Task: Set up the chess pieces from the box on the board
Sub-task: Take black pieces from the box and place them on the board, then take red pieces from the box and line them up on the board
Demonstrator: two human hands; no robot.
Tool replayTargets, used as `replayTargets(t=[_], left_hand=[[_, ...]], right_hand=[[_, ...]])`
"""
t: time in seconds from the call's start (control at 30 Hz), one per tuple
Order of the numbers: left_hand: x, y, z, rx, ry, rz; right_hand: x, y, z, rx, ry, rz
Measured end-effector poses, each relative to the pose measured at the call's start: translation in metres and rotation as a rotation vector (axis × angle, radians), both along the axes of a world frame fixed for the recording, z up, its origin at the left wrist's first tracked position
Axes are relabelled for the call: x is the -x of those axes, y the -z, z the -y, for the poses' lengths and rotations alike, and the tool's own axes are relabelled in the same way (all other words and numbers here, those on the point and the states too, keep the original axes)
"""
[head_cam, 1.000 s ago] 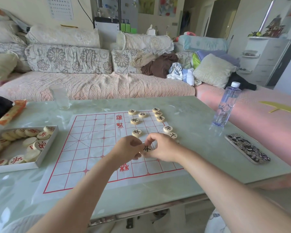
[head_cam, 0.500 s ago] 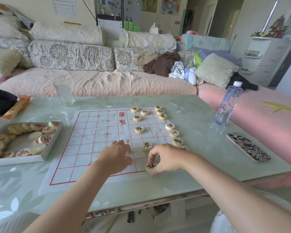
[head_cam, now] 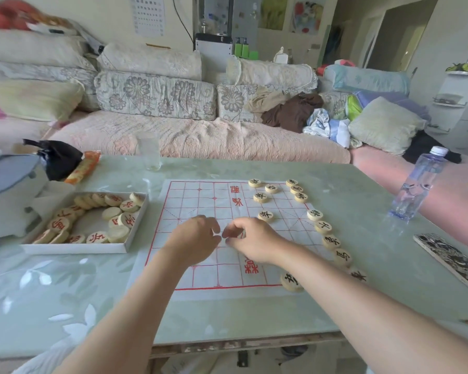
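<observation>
Head view, right hand pinching a chess piece over the board, left hand loosely curled, empty

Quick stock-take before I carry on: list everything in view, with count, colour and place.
Board: one, white with red grid, table centre.
Black-lettered pieces: about fourteen, pale wood, board's right half.
Box: one, white, left of board, holding red-lettered pieces.
Water bottle: one, clear, far right.
Phone: one, patterned case, right edge.
Glass: one, clear, far edge.
Snack packet: one, orange, far left.
Table: one, pale green.
Left hand: over board centre.
Right hand: pinching a piece.
</observation>
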State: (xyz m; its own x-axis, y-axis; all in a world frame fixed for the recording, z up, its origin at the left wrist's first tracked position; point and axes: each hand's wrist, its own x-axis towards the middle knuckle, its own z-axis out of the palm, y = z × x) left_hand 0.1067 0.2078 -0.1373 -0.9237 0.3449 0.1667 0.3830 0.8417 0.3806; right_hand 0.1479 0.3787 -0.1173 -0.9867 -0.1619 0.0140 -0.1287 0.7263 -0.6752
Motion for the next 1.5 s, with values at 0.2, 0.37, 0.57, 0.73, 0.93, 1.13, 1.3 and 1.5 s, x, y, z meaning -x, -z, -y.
replayTargets(t=[0.2, 0.37, 0.57, 0.73, 0.93, 1.13, 1.3, 1.5], left_hand=[[0.022, -0.007, 0.08, -0.054, -0.158, -0.04], [0.034, -0.008, 0.154, -0.061, -0.312, -0.124], [0.032, -0.002, 0.205, -0.044, -0.403, -0.048], [0.034, 0.003, 0.204, -0.001, -0.342, 0.03], [0.044, 0.014, 0.213, -0.039, -0.252, 0.067], [0.051, 0.018, 0.218, -0.022, -0.182, 0.1], [0.048, 0.018, 0.221, -0.031, -0.187, 0.158], [0.042, 0.015, 0.215, -0.166, -0.281, 0.092]], right_hand=[[0.046, -0.002, 0.085, 0.001, -0.103, -0.027], [0.084, -0.002, 0.152, -0.077, -0.171, -0.075], [0.125, -0.003, 0.214, -0.223, -0.195, -0.093], [0.164, 0.002, 0.255, -0.385, -0.192, -0.097], [0.183, 0.002, 0.275, -0.576, -0.22, -0.083], [0.191, 0.006, 0.287, -0.65, -0.158, -0.091], [0.189, 0.0, 0.292, -0.69, -0.16, -0.115], [0.193, -0.007, 0.277, -0.602, -0.227, -0.03]])
